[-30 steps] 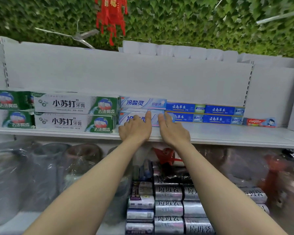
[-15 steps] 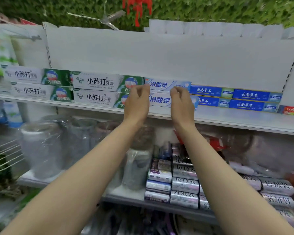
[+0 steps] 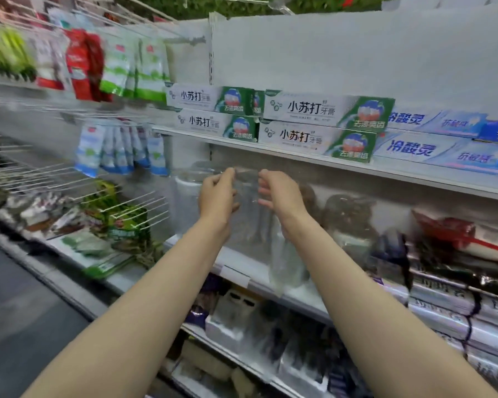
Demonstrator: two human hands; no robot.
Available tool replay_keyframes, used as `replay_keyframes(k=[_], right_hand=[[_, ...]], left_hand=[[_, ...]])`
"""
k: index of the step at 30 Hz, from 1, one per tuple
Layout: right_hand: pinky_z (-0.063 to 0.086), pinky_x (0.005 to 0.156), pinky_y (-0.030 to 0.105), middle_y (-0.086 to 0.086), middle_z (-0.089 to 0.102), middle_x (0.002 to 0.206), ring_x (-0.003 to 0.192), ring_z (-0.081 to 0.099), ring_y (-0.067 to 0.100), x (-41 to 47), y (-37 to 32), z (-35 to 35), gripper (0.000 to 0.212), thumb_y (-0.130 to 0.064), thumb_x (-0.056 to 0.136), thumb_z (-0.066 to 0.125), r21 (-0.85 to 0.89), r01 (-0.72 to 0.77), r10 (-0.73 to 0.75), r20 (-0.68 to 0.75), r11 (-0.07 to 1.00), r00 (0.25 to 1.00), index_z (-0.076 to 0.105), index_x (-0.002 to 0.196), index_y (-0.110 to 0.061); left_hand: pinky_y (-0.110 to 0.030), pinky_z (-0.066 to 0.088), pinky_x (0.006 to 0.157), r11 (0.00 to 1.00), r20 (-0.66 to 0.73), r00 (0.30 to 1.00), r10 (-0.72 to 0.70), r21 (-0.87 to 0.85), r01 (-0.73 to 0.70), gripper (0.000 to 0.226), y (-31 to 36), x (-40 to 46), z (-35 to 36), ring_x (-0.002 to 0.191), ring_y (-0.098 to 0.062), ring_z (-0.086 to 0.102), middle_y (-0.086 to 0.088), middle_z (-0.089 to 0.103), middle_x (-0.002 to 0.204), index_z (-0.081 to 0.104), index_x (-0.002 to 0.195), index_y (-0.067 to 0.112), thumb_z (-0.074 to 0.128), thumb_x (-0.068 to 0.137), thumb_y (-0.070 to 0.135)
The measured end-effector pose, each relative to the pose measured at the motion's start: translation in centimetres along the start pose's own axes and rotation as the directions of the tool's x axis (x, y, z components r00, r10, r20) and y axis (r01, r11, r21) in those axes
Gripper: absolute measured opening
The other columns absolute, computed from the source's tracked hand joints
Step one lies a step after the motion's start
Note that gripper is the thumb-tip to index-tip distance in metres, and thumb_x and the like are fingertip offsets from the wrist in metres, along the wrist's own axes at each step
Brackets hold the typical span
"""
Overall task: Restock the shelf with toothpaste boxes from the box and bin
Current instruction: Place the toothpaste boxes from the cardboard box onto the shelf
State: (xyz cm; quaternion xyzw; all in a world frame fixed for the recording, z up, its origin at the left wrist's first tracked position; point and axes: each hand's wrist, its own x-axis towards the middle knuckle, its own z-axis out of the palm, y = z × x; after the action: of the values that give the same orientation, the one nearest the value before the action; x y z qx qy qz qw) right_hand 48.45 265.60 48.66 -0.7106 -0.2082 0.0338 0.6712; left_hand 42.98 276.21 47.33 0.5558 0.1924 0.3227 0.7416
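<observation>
step: between placements | left hand (image 3: 217, 193), right hand (image 3: 281, 193) loosely curled, seemingly holding nothing, below shelf (image 3: 314, 162) | toothpaste boxes (image 3: 325, 126) stacked on shelf | next: fetch another from box, unseen
</observation>
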Motion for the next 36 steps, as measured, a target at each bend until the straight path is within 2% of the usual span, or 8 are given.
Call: replay_keyframes(k=[5, 10, 14, 17, 25, 30, 33, 36], right_hand=[[0.051, 0.1, 0.047, -0.003, 0.066, 0.115, 0.109, 0.063, 0.019, 0.8, 5.0, 8.9, 0.022, -0.049, 0.088, 0.055, -0.048, -0.144, 0.148, 0.078, 0.988, 0.986, 0.063, 0.095, -0.029], [0.048, 0.103, 0.048, -0.006, 0.065, 0.107, 0.109, 0.061, 0.017, 1.5, 10.1, 16.4, 0.015, -0.048, 0.091, 0.053, -0.093, -0.251, 0.257, 0.058, 0.963, 0.965, 0.059, 0.089, -0.034], [0.047, 0.105, 0.048, -0.005, 0.063, 0.118, 0.114, 0.058, 0.017, 1.5, 14.8, 20.4, 0.021, -0.052, 0.085, 0.051, -0.131, -0.353, 0.362, 0.045, 0.926, 0.931, 0.059, 0.092, -0.035], [0.049, 0.102, 0.048, -0.005, 0.064, 0.114, 0.109, 0.059, 0.016, 0.7, 19.0, 22.1, 0.019, -0.049, 0.088, 0.052, -0.138, -0.439, 0.444, 0.01, 0.888, 0.896, 0.059, 0.095, -0.032], [0.047, 0.104, 0.048, -0.006, 0.065, 0.109, 0.112, 0.059, 0.019, -2.9, 30.6, 22.3, 0.015, -0.043, 0.093, 0.056, -0.194, -0.618, 0.622, -0.044, 0.762, 0.781, 0.06, 0.083, -0.033], [0.049, 0.089, 0.034, -0.001, 0.064, 0.105, 0.104, 0.06, 0.021, -6.4, 40.3, 21.2, 0.019, -0.036, 0.098, 0.054, -0.304, -0.725, 0.745, -0.069, 0.618, 0.664, 0.059, 0.082, -0.028], [0.05, 0.095, 0.037, 0.001, 0.064, 0.106, 0.106, 0.061, 0.022, -9.1, 46.8, 20.3, 0.011, -0.033, 0.097, 0.058, -0.319, -0.783, 0.797, -0.117, 0.534, 0.592, 0.065, 0.094, -0.025], [0.044, 0.089, 0.037, 0.0, 0.058, 0.09, 0.094, 0.054, 0.02, -11.8, 53.6, 20.4, 0.025, -0.041, 0.098, 0.05, -0.419, -0.789, 0.86, -0.038, 0.449, 0.509, 0.056, 0.081, -0.023]], left_hand=[[-0.042, 0.055, 0.092, 0.989, -0.05, 0.991, -0.124, 0.071, 0.127, 0.016, -2.9, 4.0, -7.7, 0.095, -0.018, 0.061, 0.002, 0.06, 0.096, 0.055, 0.092, 0.026, 0.061, 0.095, 0.04], [-0.049, 0.051, 0.096, 0.966, -0.089, 0.976, -0.199, 0.151, 0.21, 0.017, -6.6, 8.7, -14.3, 0.086, -0.018, 0.058, 0.003, 0.059, 0.088, 0.055, 0.094, 0.025, 0.059, 0.095, 0.041], [-0.047, 0.051, 0.098, 0.933, -0.102, 0.954, -0.284, 0.202, 0.299, 0.021, -10.6, 11.2, -18.8, 0.101, -0.019, 0.06, 0.001, 0.062, 0.104, 0.057, 0.102, 0.023, 0.059, 0.095, 0.042], [-0.047, 0.052, 0.096, 0.892, -0.116, 0.923, -0.367, 0.237, 0.384, 0.019, -14.3, 11.9, -21.3, 0.094, -0.018, 0.06, -0.002, 0.063, 0.101, 0.058, 0.099, 0.021, 0.06, 0.095, 0.039], [-0.043, 0.049, 0.097, 0.739, -0.213, 0.784, -0.583, 0.263, 0.621, 0.017, -25.6, 10.2, -26.0, 0.1, -0.021, 0.059, -0.002, 0.062, 0.106, 0.055, 0.092, 0.024, 0.061, 0.095, 0.04], [-0.043, 0.05, 0.094, 0.609, -0.328, 0.668, -0.668, 0.273, 0.744, 0.023, -34.8, 7.2, -28.6, 0.1, -0.026, 0.061, -0.004, 0.063, 0.098, 0.057, 0.096, 0.019, 0.061, 0.095, 0.041], [-0.048, 0.052, 0.096, 0.524, -0.38, 0.582, -0.719, 0.253, 0.813, 0.026, -40.8, 4.9, -30.8, 0.096, -0.024, 0.062, -0.002, 0.064, 0.1, 0.058, 0.09, 0.022, 0.063, 0.093, 0.047], [-0.051, 0.05, 0.1, 0.478, -0.425, 0.52, -0.741, 0.21, 0.853, 0.024, -46.4, 3.1, -33.2, 0.1, -0.026, 0.061, 0.002, 0.061, 0.089, 0.057, 0.079, 0.024, 0.064, 0.094, 0.041]])
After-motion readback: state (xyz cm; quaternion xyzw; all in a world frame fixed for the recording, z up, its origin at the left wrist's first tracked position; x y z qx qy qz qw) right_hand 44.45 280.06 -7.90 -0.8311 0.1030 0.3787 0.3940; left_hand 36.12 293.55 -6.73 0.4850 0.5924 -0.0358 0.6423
